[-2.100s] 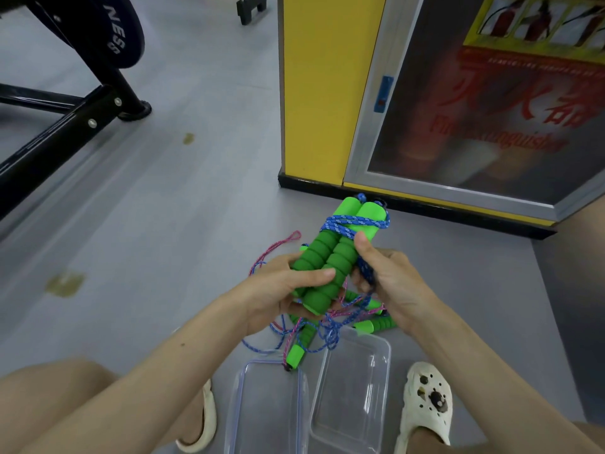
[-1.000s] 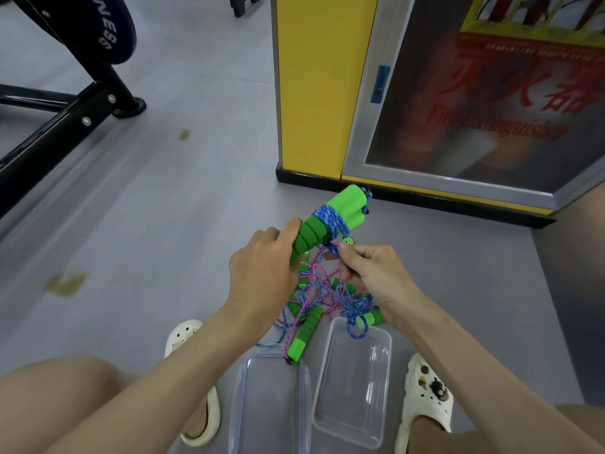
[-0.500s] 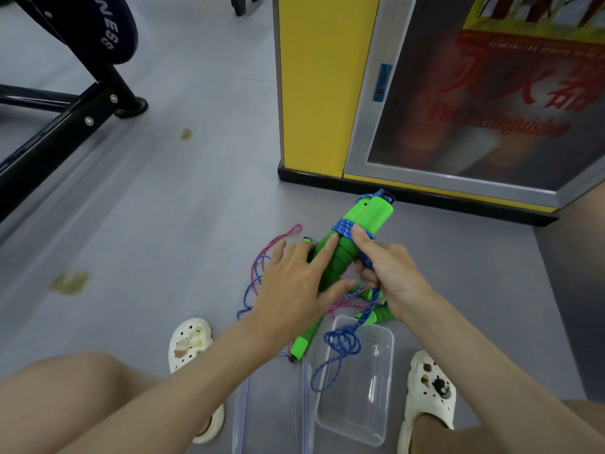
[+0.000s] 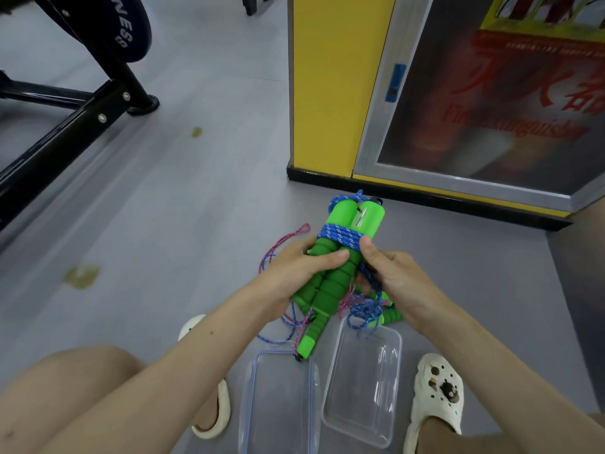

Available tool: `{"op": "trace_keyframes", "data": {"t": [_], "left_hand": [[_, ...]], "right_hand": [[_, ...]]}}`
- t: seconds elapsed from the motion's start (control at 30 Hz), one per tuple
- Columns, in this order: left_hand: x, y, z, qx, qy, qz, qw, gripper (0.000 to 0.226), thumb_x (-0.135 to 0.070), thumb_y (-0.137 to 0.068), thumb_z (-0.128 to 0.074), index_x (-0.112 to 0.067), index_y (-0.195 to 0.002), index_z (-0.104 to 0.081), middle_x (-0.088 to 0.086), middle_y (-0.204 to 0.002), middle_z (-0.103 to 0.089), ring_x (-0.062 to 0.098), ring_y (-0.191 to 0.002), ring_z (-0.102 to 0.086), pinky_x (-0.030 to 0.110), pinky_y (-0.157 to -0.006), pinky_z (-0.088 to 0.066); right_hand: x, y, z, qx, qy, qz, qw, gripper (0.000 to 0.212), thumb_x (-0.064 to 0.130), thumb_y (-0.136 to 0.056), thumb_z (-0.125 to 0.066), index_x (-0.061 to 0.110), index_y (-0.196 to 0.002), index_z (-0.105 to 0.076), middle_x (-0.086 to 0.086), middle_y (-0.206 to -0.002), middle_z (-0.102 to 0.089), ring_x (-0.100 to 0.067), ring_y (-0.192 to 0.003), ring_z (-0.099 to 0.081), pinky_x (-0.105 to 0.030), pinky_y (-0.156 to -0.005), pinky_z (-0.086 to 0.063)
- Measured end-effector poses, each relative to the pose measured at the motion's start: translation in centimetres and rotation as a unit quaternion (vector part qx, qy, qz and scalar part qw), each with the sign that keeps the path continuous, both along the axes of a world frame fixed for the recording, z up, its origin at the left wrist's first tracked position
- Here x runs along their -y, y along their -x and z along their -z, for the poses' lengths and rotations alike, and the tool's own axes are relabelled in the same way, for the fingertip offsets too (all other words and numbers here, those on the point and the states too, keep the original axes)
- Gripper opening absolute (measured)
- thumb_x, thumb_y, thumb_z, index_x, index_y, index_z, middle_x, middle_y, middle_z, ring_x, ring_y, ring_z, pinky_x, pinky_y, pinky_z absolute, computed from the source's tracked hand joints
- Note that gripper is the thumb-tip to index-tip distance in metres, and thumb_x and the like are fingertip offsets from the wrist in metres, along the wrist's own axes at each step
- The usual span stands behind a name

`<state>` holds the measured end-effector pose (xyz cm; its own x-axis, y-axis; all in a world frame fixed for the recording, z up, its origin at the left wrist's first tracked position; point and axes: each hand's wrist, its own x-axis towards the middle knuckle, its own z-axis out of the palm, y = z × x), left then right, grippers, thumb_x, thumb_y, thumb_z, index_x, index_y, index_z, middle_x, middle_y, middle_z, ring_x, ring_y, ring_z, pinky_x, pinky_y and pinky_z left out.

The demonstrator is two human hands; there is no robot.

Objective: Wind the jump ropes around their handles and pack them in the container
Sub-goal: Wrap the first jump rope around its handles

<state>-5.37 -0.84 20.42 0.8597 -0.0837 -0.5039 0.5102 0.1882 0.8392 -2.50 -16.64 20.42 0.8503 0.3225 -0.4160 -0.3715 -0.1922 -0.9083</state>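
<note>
A person squats on the grey floor (image 4: pixel 170 224). A clear box (image 4: pixel 363 388) sits open on the floor between the person's two white shoes, with nothing inside it. Its clear lid (image 4: pixel 278 407) lies flat, touching the box on the left side.

Up above the far end of the box, the left hand (image 4: pixel 304 267) grips two green handles (image 4: pixel 347 213) side by side. Its fingers curl round behind them and its thumb lies across the front. A blue rope (image 4: pixel 342 237) goes round both handles in a tight band near their top. The right hand (image 4: pixel 396 276) is just to the right of the handles. Its thumb presses on the edge of the blue band, and its fingers pinch the loose part of the blue rope, which hangs down toward the far edge of the box.

More rope (image 4: pixel 284 239), pink and blue, lies in a messy pile on the floor past the far end of the box. Another green handle (image 4: pixel 316 329) lies there too, with its tip touching the far edge of the lid. One more green handle (image 4: pixel 393 315) peeks out by the far right corner of the box.

Far past the box stands a yellow cabinet (image 4: pixel 327 83) with a glass door (image 4: pixel 491 93). Far off to the left of the box is a black metal frame (image 4: pixel 65 126).
</note>
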Motion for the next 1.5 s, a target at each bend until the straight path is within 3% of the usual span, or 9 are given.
{"op": "trace_keyframes", "data": {"t": [0.33,0.47,0.57,0.73,0.9,1.07,1.27,1.4,1.5], "left_hand": [[-1.5,-0.8,-0.7,0.072,-0.094,-0.089,0.989,0.026,-0.011,-0.083,-0.072,-0.018,-0.106,-0.063,-0.003,-0.082,-0.069,0.002,-0.06,-0.067,0.018,-0.052,-0.053],[-1.4,-0.8,-0.3,0.084,-0.15,-0.052,0.984,0.033,-0.013,-0.082,-0.074,-0.024,-0.11,-0.06,-0.004,-0.089,-0.068,0.001,-0.065,-0.066,0.016,-0.056,-0.053],[-1.4,-0.8,-0.3,0.087,-0.159,-0.049,0.982,0.034,-0.014,-0.081,-0.074,-0.025,-0.111,-0.06,-0.001,-0.093,-0.069,0.005,-0.071,-0.068,0.02,-0.06,-0.056],[-1.1,-0.8,0.6,0.112,-0.246,-0.029,0.962,0.044,-0.019,-0.08,-0.076,-0.023,-0.121,-0.059,-0.005,-0.095,-0.068,0.015,-0.085,-0.067,0.037,-0.079,-0.058],[-0.7,-0.5,1.1,0.162,-0.48,0.013,0.862,0.051,-0.041,-0.083,-0.07,-0.037,-0.129,-0.049,-0.01,-0.099,-0.066,0.016,-0.09,-0.061,0.031,-0.078,-0.048],[0.0,-0.2,1.7,0.227,-0.644,0.024,0.73,0.053,-0.046,-0.089,-0.06,-0.038,-0.136,-0.037,-0.007,-0.104,-0.06,0.022,-0.092,-0.061,0.029,-0.063,-0.033],[-0.5,-0.2,2.1,0.243,-0.686,0.04,0.685,0.059,-0.044,-0.088,-0.062,-0.033,-0.14,-0.036,-0.001,-0.098,-0.056,0.026,-0.082,-0.062,0.028,-0.055,-0.03],[-0.5,0.0,2.4,0.248,-0.659,0.098,0.703,0.078,-0.035,-0.084,-0.064,-0.04,-0.148,-0.02,-0.005,-0.106,-0.05,0.019,-0.09,-0.056,0.027,-0.06,-0.035],[-0.9,-0.5,2.5,0.222,-0.418,0.161,0.866,0.098,-0.016,-0.078,-0.068,-0.045,-0.15,-0.007,-0.004,-0.113,-0.053,0.019,-0.097,-0.055,0.032,-0.076,-0.048]], "right_hand": [[0.1,-0.6,1.6,0.093,0.176,-0.098,0.975,0.023,0.029,-0.088,-0.065,0.006,-0.088,-0.07,0.0,-0.058,-0.051,-0.008,-0.048,-0.044,-0.024,-0.056,-0.038],[0.1,-0.5,1.6,0.173,0.211,-0.058,0.96,0.017,0.025,-0.087,-0.066,0.017,-0.101,-0.06,0.007,-0.067,-0.053,-0.003,-0.05,-0.047,-0.018,-0.051,-0.037],[0.2,-0.4,1.2,0.143,0.176,-0.048,0.973,0.006,0.017,-0.095,-0.055,0.012,-0.093,-0.056,0.001,-0.055,-0.051,0.001,-0.035,-0.043,-0.011,-0.042,-0.035],[0.3,-1.0,1.4,0.083,0.183,-0.021,0.979,0.019,0.018,-0.093,-0.058,0.017,-0.075,-0.063,0.001,-0.059,-0.055,-0.008,-0.051,-0.047,-0.02,-0.055,-0.041],[-0.4,-0.6,1.0,0.015,0.154,-0.085,0.984,0.039,0.025,-0.099,-0.048,-0.01,-0.092,-0.064,-0.001,-0.047,-0.047,-0.005,-0.034,-0.035,-0.013,-0.04,-0.031],[-0.9,-0.3,0.8,-0.029,0.102,-0.121,0.987,0.028,0.025,-0.1,-0.046,0.007,-0.085,-0.061,-0.001,-0.047,-0.052,-0.005,-0.034,-0.036,-0.015,-0.037,-0.029],[-0.9,-0.1,1.2,0.011,0.083,-0.059,0.995,0.019,0.022,-0.093,-0.058,0.013,-0.083,-0.071,-0.002,-0.075,-0.069,-0.007,-0.069,-0.059,-0.017,-0.07,-0.048],[-0.9,-0.2,1.5,0.03,0.065,-0.03,0.997,0.02,0.018,-0.095,-0.055,0.016,-0.082,-0.07,-0.012,-0.085,-0.071,-0.006,-0.074,-0.061,-0.022,-0.086,-0.047],[-0.8,-0.1,1.2,0.053,0.052,-0.005,0.997,0.029,0.015,-0.096,-0.052,0.019,-0.071,-0.067,0.001,-0.068,-0.061,-0.002,-0.059,-0.053,-0.008,-0.061,-0.044]]}}
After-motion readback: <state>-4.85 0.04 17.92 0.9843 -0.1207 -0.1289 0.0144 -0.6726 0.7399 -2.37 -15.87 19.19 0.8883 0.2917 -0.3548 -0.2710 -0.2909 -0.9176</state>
